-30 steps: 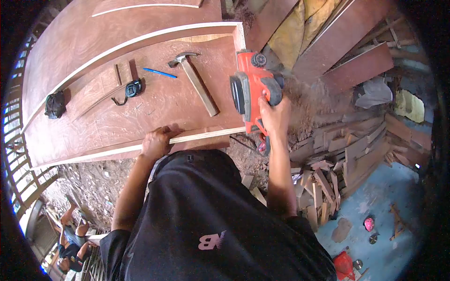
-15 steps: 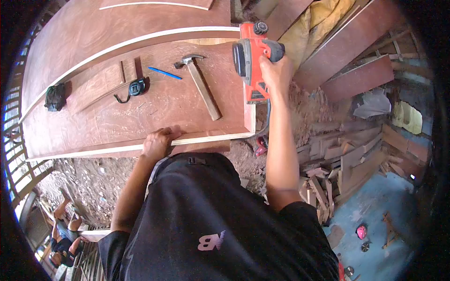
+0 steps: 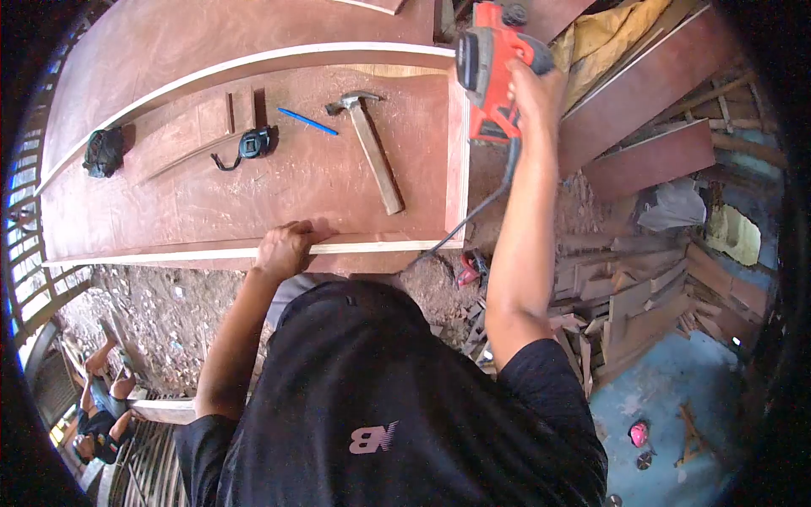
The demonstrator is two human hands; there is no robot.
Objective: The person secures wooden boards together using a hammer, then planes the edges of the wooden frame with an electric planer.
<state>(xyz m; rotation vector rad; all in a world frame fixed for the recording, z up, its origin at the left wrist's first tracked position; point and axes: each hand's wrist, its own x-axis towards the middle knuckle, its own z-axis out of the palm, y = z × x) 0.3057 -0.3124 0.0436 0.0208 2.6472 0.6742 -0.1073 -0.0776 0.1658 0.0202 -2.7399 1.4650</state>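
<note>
My right hand (image 3: pixel 536 93) is wrapped round the handle of a red and black electric planer (image 3: pixel 497 72), tilted at the far right corner of a shallow wooden frame. A dark cord trails from it across the near right corner. My left hand (image 3: pixel 285 248) grips the near rail (image 3: pixel 372 247) of the frame, its fingers over the inner side. On the frame's plywood panel (image 3: pixel 296 194) lie a claw hammer (image 3: pixel 374 156), a blue pen (image 3: pixel 307 121), a tape measure (image 3: pixel 253 144) and a crumpled black bag (image 3: pixel 104 153).
Plywood boards (image 3: pixel 638 76) and a yellow sheet (image 3: pixel 612 46) lie to the right. Scrap wood (image 3: pixel 642 296) is heaped beside a blue floor (image 3: pixel 676 389). A red tool (image 3: pixel 471 269) rests on the ground. Another person (image 3: pixel 106 418) sits at lower left.
My right hand has moved the planer right and away from me, off the right-hand rail, uncovering its top edge. My left hand stays on the near rail.
</note>
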